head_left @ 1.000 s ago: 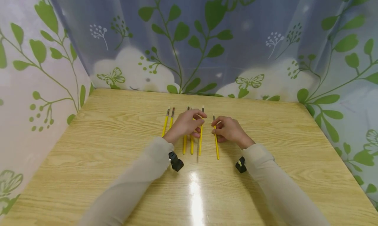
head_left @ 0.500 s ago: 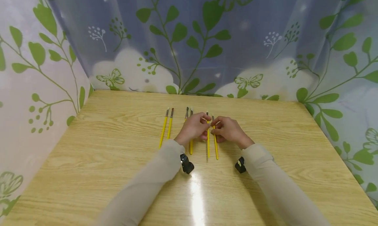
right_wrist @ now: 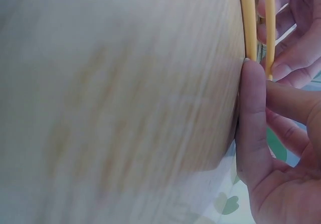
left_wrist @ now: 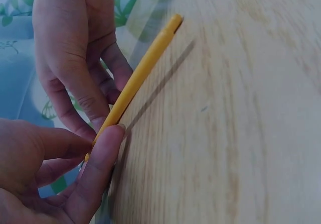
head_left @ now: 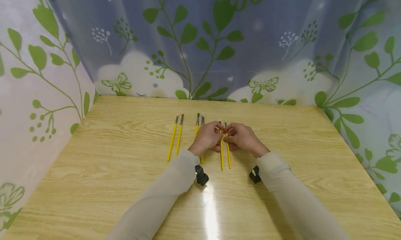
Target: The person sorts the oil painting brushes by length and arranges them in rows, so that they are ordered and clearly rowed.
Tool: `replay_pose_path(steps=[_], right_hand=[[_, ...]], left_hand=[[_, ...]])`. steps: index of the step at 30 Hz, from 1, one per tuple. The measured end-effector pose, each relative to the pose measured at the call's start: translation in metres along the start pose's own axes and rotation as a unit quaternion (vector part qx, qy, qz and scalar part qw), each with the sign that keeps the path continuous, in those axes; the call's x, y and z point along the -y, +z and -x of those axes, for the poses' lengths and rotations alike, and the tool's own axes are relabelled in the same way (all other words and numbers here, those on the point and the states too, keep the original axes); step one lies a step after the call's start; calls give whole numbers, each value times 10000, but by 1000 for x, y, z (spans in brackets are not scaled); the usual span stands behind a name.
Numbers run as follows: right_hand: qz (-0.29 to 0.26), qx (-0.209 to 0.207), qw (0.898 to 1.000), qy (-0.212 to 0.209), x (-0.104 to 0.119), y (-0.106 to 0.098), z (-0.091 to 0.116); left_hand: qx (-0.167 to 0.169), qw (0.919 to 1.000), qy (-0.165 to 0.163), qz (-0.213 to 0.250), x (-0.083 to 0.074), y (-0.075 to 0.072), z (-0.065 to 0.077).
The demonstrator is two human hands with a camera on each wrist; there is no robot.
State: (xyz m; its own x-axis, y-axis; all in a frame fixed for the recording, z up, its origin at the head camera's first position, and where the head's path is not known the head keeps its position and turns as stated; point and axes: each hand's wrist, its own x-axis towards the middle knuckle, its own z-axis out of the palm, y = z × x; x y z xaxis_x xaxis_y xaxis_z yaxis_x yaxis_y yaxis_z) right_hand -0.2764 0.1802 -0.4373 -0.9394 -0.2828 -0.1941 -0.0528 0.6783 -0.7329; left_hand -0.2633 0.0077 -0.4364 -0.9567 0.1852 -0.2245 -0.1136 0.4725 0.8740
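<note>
My left hand [head_left: 206, 138] pinches a yellow-handled paintbrush [head_left: 222, 158] between thumb and fingers. Just to its right, my right hand [head_left: 244, 137] pinches a second yellow paintbrush [head_left: 229, 158]. These two brushes stand side by side with a narrow gap, bristle ends pointing away from me. In the left wrist view, the thumb and fingertip of the left hand [left_wrist: 65, 169] press on a yellow handle [left_wrist: 143, 71] that casts a shadow on the table. Two handles rise beside the right hand [right_wrist: 281, 143] in the right wrist view. Fingers partly hide both brushes' upper parts.
Two yellow paintbrushes, one pale-tipped [head_left: 172, 142] and one reddish-tipped [head_left: 179, 139], lie on the left. Another dark-tipped brush [head_left: 197, 126] and a pale-tipped brush [head_left: 202, 120] lie partly under the left hand. The wooden table [head_left: 109, 184] meets a leaf-patterned curtain [head_left: 125, 41] behind.
The left hand has moved right with its paintbrush, bringing it close beside the one in my right hand. The brushes on the left are now less covered. The right hand has barely moved.
</note>
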Motion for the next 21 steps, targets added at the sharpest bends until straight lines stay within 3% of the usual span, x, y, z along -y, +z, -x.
replay_pose_path(steps=[21], right_hand=[[-313,-23,9994,157,-1,0,1]], left_hand=[[-48,9999,33,-94,1,4,-3]])
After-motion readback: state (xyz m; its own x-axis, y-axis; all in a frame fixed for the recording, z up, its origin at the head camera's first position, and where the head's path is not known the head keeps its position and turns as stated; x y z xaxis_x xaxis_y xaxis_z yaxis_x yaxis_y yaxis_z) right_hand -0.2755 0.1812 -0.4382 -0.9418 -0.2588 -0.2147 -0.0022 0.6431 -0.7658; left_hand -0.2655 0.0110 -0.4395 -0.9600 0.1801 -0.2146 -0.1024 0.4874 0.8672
